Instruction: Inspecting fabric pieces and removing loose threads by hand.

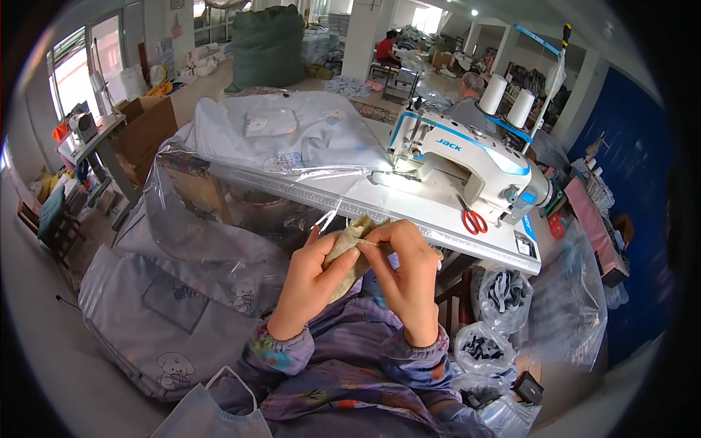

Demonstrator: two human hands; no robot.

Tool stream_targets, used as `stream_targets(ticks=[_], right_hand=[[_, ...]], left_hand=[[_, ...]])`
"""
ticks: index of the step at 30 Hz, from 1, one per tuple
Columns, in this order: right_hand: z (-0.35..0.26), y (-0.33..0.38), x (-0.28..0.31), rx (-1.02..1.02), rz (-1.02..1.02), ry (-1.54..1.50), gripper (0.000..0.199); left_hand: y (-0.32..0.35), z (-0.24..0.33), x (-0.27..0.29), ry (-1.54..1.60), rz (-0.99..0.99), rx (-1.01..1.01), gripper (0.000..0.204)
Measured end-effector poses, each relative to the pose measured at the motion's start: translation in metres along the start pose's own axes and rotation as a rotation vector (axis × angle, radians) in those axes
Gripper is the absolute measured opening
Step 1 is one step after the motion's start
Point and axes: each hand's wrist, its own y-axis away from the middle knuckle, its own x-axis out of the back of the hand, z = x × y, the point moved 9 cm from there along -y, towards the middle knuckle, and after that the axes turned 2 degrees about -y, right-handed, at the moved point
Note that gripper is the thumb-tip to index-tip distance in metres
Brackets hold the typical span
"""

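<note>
My left hand (310,281) and my right hand (407,276) are together in front of me, both closed on a small beige piece of fabric (349,247). My right fingers pinch its upper edge while my left fingers wrap its lower side. They hover just below the front edge of the white sewing table (409,212). A white sewing machine (467,164) stands on that table to the upper right. Clear plastic sheeting (219,212) drapes off the table to the left of my hands.
Red-handled scissors (473,217) lie on the table by the machine. Two white thread cones (507,98) stand behind it. Pale printed fabric (292,131) is piled on the table's far side. Plastic bags of dark pieces (504,288) sit at the right. Another person works far back.
</note>
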Motion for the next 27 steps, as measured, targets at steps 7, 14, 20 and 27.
stream_targets(ticks=[7, 14, 20, 27], right_hand=[[-0.005, 0.002, 0.002, 0.112, 0.135, 0.069, 0.012], [-0.005, 0.001, 0.015, 0.088, 0.272, 0.049, 0.012], [0.024, 0.009, 0.031, -0.073, 0.302, -0.254, 0.010], [0.026, 0.006, 0.024, -0.125, 0.218, -0.514, 0.009]], left_hand=[[0.004, -0.007, -0.003, 0.183, -0.026, 0.103, 0.021], [0.006, -0.009, -0.004, 0.403, 0.015, 0.159, 0.026], [0.006, -0.006, -0.003, 0.564, 0.032, 0.183, 0.029], [0.006, 0.000, 0.000, 0.568, 0.071, 0.163, 0.030]])
